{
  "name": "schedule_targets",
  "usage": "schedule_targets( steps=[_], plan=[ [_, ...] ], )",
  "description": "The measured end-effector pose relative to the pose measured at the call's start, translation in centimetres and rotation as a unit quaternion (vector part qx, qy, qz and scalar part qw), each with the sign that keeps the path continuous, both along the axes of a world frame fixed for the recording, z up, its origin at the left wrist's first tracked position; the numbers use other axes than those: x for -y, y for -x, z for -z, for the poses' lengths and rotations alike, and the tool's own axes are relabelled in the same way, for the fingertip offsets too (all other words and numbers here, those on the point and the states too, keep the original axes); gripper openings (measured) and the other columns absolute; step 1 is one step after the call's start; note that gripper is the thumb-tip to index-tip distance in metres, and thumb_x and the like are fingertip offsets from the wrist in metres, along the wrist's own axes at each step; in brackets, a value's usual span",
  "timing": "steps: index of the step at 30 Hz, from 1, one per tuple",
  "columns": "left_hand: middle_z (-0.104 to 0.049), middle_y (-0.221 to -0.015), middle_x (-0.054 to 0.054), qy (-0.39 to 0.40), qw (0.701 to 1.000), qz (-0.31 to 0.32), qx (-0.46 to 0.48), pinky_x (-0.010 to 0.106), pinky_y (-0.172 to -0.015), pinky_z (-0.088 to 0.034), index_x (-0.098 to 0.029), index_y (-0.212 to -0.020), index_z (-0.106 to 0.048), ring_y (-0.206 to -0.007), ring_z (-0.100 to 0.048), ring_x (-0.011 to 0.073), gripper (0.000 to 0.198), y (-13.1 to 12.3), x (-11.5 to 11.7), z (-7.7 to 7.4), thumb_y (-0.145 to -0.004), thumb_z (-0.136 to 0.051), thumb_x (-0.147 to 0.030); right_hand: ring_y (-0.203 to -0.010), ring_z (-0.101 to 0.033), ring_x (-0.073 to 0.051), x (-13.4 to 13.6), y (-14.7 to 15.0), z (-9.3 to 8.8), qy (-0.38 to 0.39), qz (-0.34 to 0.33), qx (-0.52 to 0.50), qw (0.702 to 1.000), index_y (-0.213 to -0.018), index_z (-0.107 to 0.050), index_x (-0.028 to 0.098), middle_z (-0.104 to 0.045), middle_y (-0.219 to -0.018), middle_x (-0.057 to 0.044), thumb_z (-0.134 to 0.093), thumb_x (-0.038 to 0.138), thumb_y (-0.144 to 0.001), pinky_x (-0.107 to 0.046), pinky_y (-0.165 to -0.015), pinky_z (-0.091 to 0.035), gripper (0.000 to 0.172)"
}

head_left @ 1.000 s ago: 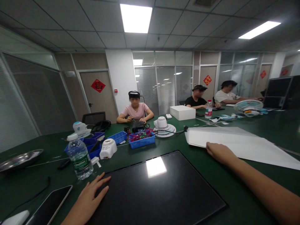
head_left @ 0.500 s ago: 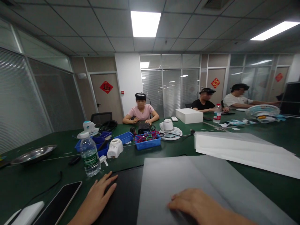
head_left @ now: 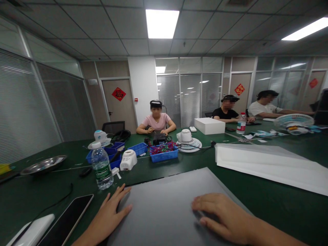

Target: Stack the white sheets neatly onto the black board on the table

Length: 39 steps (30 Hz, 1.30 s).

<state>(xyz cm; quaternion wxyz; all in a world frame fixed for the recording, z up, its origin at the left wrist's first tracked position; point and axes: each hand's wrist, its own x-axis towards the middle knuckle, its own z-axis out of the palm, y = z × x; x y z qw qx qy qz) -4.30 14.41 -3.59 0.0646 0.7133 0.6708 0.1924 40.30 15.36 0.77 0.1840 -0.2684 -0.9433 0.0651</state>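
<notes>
A smooth grey sheet lies in front of me over a dark flat board, whose edge shows only as a thin line at the back and left. My left hand rests at the left side of the sheet, its fingers and thumb spread, holding nothing. Over the sheet's right half is my right hand, fingers loosely bent with the thumb apart and nothing visible in it. Whether its fingertips press on the sheet I cannot tell.
Left of me are a water bottle, a phone and a white device. Folded white sheets lie at the right. Beyond stand a blue tray of wires, fan parts and a white box. Three people sit across the table.
The grey sheet has shifted left and now covers the dark board that showed beside my left hand. My right hand has lifted into fuller view. The camera has turned slightly left.
</notes>
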Motion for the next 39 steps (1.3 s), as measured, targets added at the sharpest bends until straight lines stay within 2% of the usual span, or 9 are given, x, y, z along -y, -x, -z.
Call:
schedule_targets(
  steps=[5, 8, 11, 15, 22, 27, 31, 34, 39],
  plan=[
    [-0.036, -0.160, 0.009, 0.005, 1.000, 0.005, 0.004, 0.060, -0.120, -0.014, -0.030, -0.143, -0.050, -0.149, -0.025, 0.0290, 0.052, 0.4, -0.2, 0.3, -0.093, -0.045, -0.043, -0.136, -0.045, -0.026, -8.2, -8.5, 2.0, -0.100, 0.198, 0.004, 0.975, -0.134, -0.059, 0.024, -0.053, -0.143, -0.008, -0.040, 0.041, -0.099, -0.048, -0.115, -0.033, 0.043],
    [-0.035, -0.160, 0.009, 0.008, 1.000, 0.008, 0.000, 0.061, -0.120, -0.013, -0.029, -0.142, -0.053, -0.149, -0.024, 0.0305, 0.050, 0.2, 0.0, 0.0, -0.095, -0.042, -0.042, -0.147, -0.024, -0.032, -12.6, -15.2, 4.1, -0.101, 0.400, 0.076, 0.908, -0.143, -0.050, 0.026, -0.032, -0.158, -0.007, -0.047, 0.055, -0.091, -0.054, -0.118, -0.025, 0.060],
    [-0.031, -0.162, 0.008, 0.006, 1.000, 0.006, -0.002, 0.061, -0.119, -0.015, -0.029, -0.141, -0.054, -0.149, -0.024, 0.0327, 0.050, -0.2, 0.1, -0.3, -0.094, -0.042, -0.041, -0.140, -0.031, -0.046, -14.3, -19.3, 5.8, -0.055, 0.511, 0.089, 0.853, -0.144, -0.047, 0.014, -0.038, -0.152, -0.022, -0.039, 0.066, -0.089, -0.071, -0.105, -0.029, 0.077],
    [-0.023, -0.164, 0.007, -0.002, 1.000, -0.003, 0.005, 0.059, -0.118, -0.022, -0.029, -0.138, -0.057, -0.148, -0.025, 0.0333, 0.049, -0.3, 0.2, -0.3, -0.094, -0.040, -0.041, -0.124, -0.051, -0.042, -14.6, -20.1, 6.5, -0.031, 0.527, 0.099, 0.843, -0.143, -0.049, 0.017, -0.053, -0.139, -0.021, -0.029, 0.070, -0.090, -0.065, -0.099, -0.037, 0.078],
    [-0.018, -0.166, 0.009, 0.005, 1.000, -0.013, -0.001, 0.057, -0.119, -0.019, -0.027, -0.140, -0.056, -0.149, -0.022, 0.0338, 0.053, -0.5, 0.4, -0.4, -0.096, -0.036, -0.048, -0.142, -0.029, -0.038, -15.3, -19.6, 7.1, -0.038, 0.532, 0.110, 0.839, -0.152, -0.036, 0.015, -0.034, -0.155, -0.018, -0.030, 0.069, -0.090, -0.060, -0.113, -0.021, 0.082],
    [-0.023, -0.165, 0.008, 0.008, 1.000, -0.016, -0.012, 0.060, -0.118, -0.020, -0.028, -0.142, -0.053, -0.149, -0.020, 0.0363, 0.055, -0.4, 0.4, -0.2, -0.095, -0.037, -0.051, -0.128, -0.047, -0.036, -15.3, -19.7, 6.9, -0.030, 0.517, 0.114, 0.848, -0.148, -0.043, 0.019, -0.052, -0.140, -0.018, -0.030, 0.060, -0.094, -0.064, -0.109, -0.021, 0.069],
    [-0.028, -0.164, 0.008, -0.007, 1.000, -0.009, -0.017, 0.059, -0.118, -0.021, -0.030, -0.140, -0.055, -0.148, -0.025, 0.0336, 0.052, -0.4, 0.4, -0.1, -0.095, -0.039, -0.051, -0.114, -0.055, -0.035, -14.9, -19.3, 5.7, -0.044, 0.495, 0.118, 0.860, -0.126, -0.063, 0.018, -0.061, -0.121, -0.019, -0.038, 0.050, -0.095, -0.054, -0.102, -0.034, 0.051],
    [-0.026, -0.164, 0.007, -0.016, 1.000, -0.009, -0.020, 0.057, -0.119, -0.022, -0.031, -0.139, -0.057, -0.147, -0.029, 0.0324, 0.051, -0.6, 0.5, -0.3, -0.095, -0.040, -0.050, -0.112, -0.056, -0.032, -14.3, -18.9, 5.0, -0.051, 0.478, 0.116, 0.869, -0.112, -0.068, 0.015, -0.057, -0.126, -0.020, -0.039, 0.044, -0.096, -0.045, -0.096, -0.039, 0.043],
    [-0.030, -0.162, 0.007, -0.011, 1.000, -0.010, -0.028, 0.059, -0.118, -0.023, -0.029, -0.139, -0.057, -0.147, -0.028, 0.0338, 0.052, -0.6, 0.5, -0.4, -0.095, -0.040, -0.051, -0.095, -0.065, -0.024, -13.2, -17.7, 4.2, -0.047, 0.450, 0.121, 0.883, -0.124, -0.060, 0.018, -0.067, -0.111, -0.014, -0.035, 0.029, -0.098, -0.034, -0.079, -0.044, 0.037]
  ],
)
